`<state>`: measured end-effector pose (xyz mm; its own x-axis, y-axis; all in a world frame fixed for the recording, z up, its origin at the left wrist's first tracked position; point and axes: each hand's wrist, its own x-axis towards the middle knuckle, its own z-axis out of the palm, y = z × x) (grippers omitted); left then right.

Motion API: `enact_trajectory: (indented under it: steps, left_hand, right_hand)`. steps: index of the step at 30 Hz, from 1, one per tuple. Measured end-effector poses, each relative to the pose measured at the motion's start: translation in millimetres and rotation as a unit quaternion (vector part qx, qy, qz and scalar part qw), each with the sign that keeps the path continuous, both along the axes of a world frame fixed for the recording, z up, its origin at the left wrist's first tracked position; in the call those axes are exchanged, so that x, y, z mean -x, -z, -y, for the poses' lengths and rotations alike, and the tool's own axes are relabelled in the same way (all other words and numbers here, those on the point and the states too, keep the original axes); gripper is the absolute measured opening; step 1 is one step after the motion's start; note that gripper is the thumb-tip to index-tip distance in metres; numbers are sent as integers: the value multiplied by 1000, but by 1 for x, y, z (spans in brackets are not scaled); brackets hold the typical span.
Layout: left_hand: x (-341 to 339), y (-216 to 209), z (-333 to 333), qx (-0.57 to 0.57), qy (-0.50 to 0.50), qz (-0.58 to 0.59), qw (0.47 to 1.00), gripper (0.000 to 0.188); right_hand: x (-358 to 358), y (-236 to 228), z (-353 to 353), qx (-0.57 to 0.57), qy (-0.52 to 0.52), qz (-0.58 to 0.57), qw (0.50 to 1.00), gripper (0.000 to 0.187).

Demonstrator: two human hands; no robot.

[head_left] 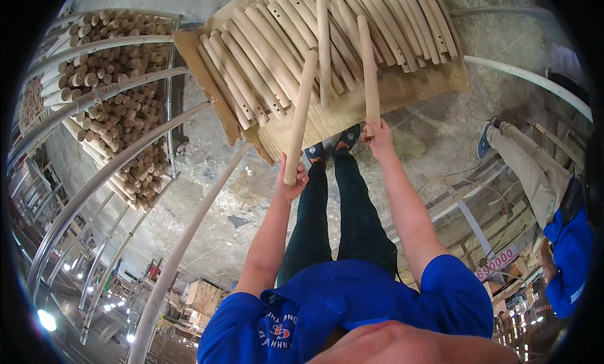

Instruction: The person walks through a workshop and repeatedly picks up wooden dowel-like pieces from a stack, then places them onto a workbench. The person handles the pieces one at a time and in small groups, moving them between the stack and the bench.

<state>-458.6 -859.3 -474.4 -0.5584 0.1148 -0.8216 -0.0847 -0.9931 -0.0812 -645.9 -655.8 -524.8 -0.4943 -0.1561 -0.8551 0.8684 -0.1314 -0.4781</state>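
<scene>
A worker in a blue short-sleeved shirt (358, 295) and dark trousers (309, 222) stands on a stained concrete floor (226, 200), a smooth length of wood in each bare hand. The left hand (290, 192) is closed around the near end of a pale wooden rod (303, 112), which points away from the body with its far end over a row of similar pieces. The right hand (382, 144) grips the near end of a second wooden rod (370, 75), also pointing outward, its far end over the same row; the two held pieces are well apart. Between them, a third rod (323, 49) lies across the row at a different slant. The row of rods (251, 62) rests side by side on a brown cardboard sheet (333, 122), several of the pieces showing small dark holes near their ends. To the left, beyond curved metal pipes (104, 42), a large stack of round-ended wood (119, 122) is piled with the cut ends showing. At right, a co-worker (569, 238) in a blue top and tan trousers is partly cut off by the dark rim of the view. A wooden crate (202, 296) stands at lower left.
</scene>
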Motion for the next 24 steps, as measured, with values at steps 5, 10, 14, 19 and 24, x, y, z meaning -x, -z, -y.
enact_trajectory:
  steps: [5, 10, 14, 19, 24]
  left_hand:
    - [-12, -4, 23, 80, 118, 29, 989, 50]
    - [-16, -7, 23, 452, 332, 153, 813, 45]
    - [-23, -18, 38, 691, 410, 186, 566, 39]
    - [1, -58, 57, 748, 361, 110, 546, 28]
    - [32, -98, 78, 827, 259, 50, 497, 32]
  right_hand:
    - [1, -9, -6, 121, 38, 44, 991, 26]
    - [5, -24, 0, 319, 130, 123, 931, 45]
    - [8, -26, 13, 307, 207, 145, 917, 49]
    - [-2, -2, -8, 297, 265, 132, 908, 51]
    - [8, -17, -15, 182, 182, 128, 958, 35]
